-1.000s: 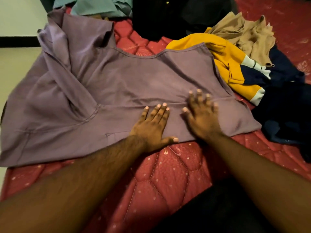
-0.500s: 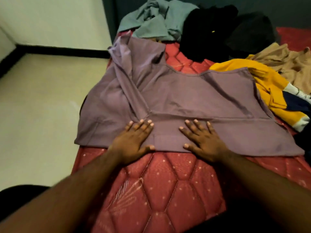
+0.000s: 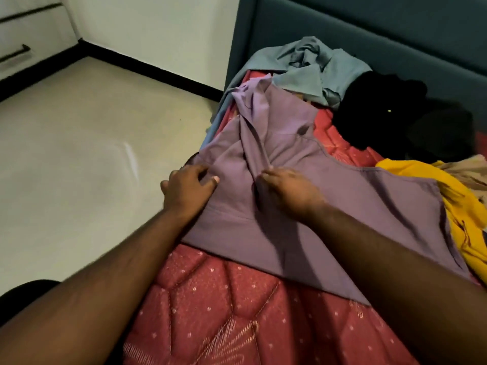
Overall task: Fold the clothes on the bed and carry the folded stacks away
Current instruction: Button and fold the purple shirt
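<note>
A purple garment (image 3: 303,206) lies spread across the red quilted mattress (image 3: 237,312), its upper part bunched into a raised fold. My left hand (image 3: 188,189) grips the garment's left edge, at the side of the bed. My right hand (image 3: 288,189) is in the middle of the cloth, fingertips curled and pinching the foot of the raised fold. Unfolded clothes lie behind and to the right: a grey-blue shirt (image 3: 311,67), a black garment (image 3: 382,109), a yellow garment (image 3: 463,206) and a beige one (image 3: 469,167).
A teal headboard (image 3: 369,30) runs along the far side of the bed. Pale floor (image 3: 79,167) lies to the left, bounded by a white wall with a black skirting strip (image 3: 147,67). White drawers (image 3: 21,43) stand at the far left.
Both hands left the garment's near hem, where they lay flat, and moved up and left. They now take hold of cloth. My view has swung left toward the floor.
</note>
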Motion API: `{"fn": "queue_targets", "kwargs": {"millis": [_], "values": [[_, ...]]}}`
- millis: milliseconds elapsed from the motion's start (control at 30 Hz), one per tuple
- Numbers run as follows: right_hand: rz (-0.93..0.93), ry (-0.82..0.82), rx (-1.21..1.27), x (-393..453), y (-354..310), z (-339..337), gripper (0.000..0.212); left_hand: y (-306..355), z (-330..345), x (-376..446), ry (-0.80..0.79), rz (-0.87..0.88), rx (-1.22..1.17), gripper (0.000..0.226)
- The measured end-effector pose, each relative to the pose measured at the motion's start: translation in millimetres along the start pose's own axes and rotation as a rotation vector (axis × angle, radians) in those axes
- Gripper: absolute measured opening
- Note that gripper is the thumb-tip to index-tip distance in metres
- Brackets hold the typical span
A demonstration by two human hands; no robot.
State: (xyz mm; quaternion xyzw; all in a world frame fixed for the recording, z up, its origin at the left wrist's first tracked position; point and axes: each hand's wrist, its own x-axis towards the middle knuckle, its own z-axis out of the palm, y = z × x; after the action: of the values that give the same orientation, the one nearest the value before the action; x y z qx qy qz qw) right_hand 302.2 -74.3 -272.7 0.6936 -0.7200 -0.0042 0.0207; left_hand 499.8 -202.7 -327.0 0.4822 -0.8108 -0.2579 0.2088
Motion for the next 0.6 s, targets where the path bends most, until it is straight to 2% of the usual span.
{"fn": "queue_targets", "kwargs": {"millis": [100,200,300,367,500,533,567,600], "values": [[0.047,0.019,-0.048,75.6,-0.5,-21.2,0.026,-0.1,9.5,15.9,-0.057,-0.074,-0.026,0.045],[0.357,0.016,-0.027,139.6,8.5,-22.3,0.032,-2.7,12.6,30.9,-0.078,-0.097,-0.105,0.031],[0.688,-0.011,0.215,176.5,22.3,-7.2,0.036,-2.1,13.3,41.2,-0.118,-0.144,-0.158,0.026],[0.813,0.079,0.395,182.3,28.1,-1.8,0.032,-2.4,14.4,44.1,-0.147,-0.179,-0.190,0.025],[1.074,0.548,0.819,141.1,55.7,-7.5,0.038,-3.7,14.2,43.1,-0.174,-0.216,-0.228,0.024],[1.169,0.572,0.870,124.2,65.4,-4.6,0.044,-3.6,14.4,41.4,-0.167,-0.217,-0.227,0.024],[1.280,0.513,0.787,107.9,72.5,-1.4,0.049,-3.3,14.3,39.6,-0.162,-0.211,-0.222,0.024],[1.337,0.398,0.592,94.6,76.9,0.7,0.053,-2.0,13.6,38.3,-0.157,-0.200,-0.220,0.025]]}}
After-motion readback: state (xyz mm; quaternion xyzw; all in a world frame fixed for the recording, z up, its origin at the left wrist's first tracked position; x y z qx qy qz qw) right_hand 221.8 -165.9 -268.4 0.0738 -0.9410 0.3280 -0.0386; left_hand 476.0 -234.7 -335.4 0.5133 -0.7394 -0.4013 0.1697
